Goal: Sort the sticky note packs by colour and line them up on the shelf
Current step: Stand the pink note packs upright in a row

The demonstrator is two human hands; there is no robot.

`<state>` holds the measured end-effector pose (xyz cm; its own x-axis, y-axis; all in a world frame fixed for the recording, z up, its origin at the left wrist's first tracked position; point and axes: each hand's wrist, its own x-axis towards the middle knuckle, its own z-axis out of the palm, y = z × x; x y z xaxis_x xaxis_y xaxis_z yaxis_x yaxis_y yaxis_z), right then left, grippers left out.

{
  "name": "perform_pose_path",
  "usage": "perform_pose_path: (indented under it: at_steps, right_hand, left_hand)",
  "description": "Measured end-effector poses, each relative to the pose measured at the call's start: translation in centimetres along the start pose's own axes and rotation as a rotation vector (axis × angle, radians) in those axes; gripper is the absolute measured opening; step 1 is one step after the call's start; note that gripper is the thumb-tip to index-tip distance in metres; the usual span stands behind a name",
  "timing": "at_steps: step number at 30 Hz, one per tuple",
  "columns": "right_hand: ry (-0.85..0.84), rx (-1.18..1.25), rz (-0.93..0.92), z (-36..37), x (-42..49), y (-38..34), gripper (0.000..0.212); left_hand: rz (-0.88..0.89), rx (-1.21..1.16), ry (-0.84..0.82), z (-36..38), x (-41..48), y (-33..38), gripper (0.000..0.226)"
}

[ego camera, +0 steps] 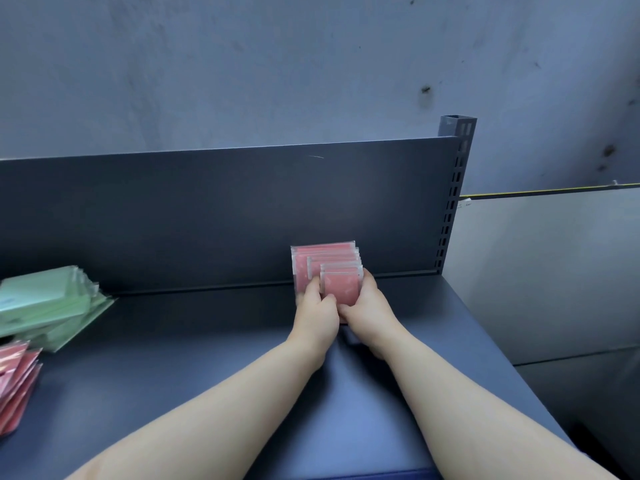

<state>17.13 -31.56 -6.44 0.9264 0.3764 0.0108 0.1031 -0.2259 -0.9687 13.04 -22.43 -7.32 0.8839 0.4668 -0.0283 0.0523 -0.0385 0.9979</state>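
Note:
A row of pink sticky note packs (325, 263) in clear wrappers stands upright against the shelf's dark back panel (225, 216), right of centre. My left hand (317, 315) and my right hand (369, 308) meet at the front of the row. Both hold the front pink pack (341, 287), fingers curled round its left and right edges. At the far left lies a loose heap of green packs (48, 304). Below it, at the frame's edge, is a heap of pink-red packs (15, 382).
The dark blue shelf surface (194, 358) runs from the left edge to its right end near a slotted upright post (453, 195). A grey wall rises behind. A pale panel (554, 271) stands to the right of the shelf.

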Motion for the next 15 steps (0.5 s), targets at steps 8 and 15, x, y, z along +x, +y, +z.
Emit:
perform_pose_path:
  at_steps: [8, 15]
  right_hand:
    - [0.018, -0.066, 0.019, -0.2, -0.5, -0.5, 0.101]
    - [0.133, -0.449, -0.313, 0.0, -2.0, -2.1, 0.089]
  left_hand:
    - [-0.028, 0.097, 0.026, -0.8, -0.7, 0.8, 0.066]
    - [-0.024, 0.219, 0.024, -2.8, -1.9, 2.2, 0.063]
